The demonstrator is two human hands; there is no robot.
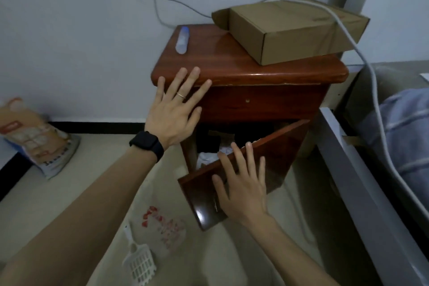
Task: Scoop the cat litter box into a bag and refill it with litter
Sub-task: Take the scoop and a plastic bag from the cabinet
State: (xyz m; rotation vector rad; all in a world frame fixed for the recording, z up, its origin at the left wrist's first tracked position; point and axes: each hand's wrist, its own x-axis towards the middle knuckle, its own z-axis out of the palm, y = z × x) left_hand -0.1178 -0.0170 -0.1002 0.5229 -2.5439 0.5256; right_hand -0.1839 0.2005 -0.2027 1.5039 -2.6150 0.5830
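Left hand (pixel 173 121), right hand (pixel 241 189); both flat, fingers (pixel 249 158) spread

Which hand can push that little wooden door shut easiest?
Probably the right hand: its straight fingers already lie flat on the half-open door. The left hand is higher, by the top edge of the nightstand, away from the door.

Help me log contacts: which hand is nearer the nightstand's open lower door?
Right. The right hand lies flat on the door; the left hand is above it, fingers spread by the nightstand top edge.
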